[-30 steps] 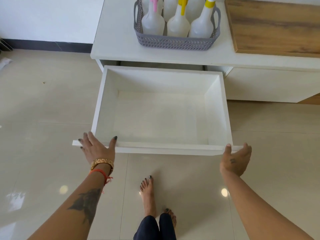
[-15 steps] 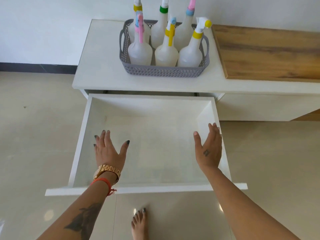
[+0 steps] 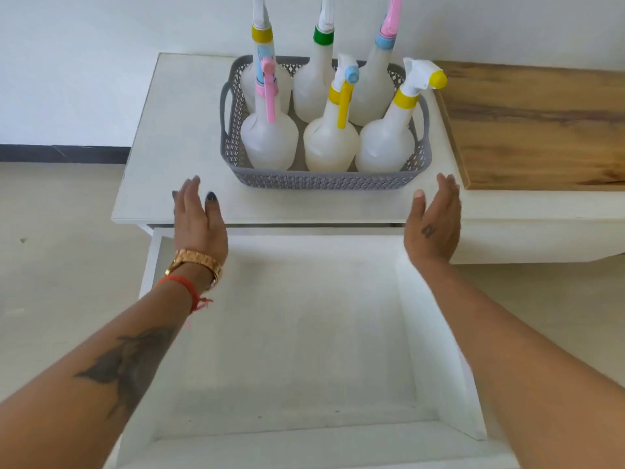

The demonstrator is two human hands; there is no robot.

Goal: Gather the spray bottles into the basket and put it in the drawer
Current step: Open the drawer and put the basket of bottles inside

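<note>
White countertop (image 3: 176, 137) under bottle-filled basket (image 3: 324, 180), open hands (image 3: 199, 225) flanking.

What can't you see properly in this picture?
- Back three spray bottles: tops cut off by the head view's upper edge.
- Basket: its floor is hidden by the bottles.
- Drawer: front corners covered by the forearms and the lower edge.
- Bottle contents: too cloudy to tell.

**Bare arms, a watch and tattoos**

The left hand (image 3: 199, 225) has dark-painted nails; its wrist wears a gold watch (image 3: 196, 262) and a red thread (image 3: 184, 287). A dark tattoo (image 3: 125, 367) marks that forearm. The right hand (image 3: 433, 225) bears a small tattoo.
</note>
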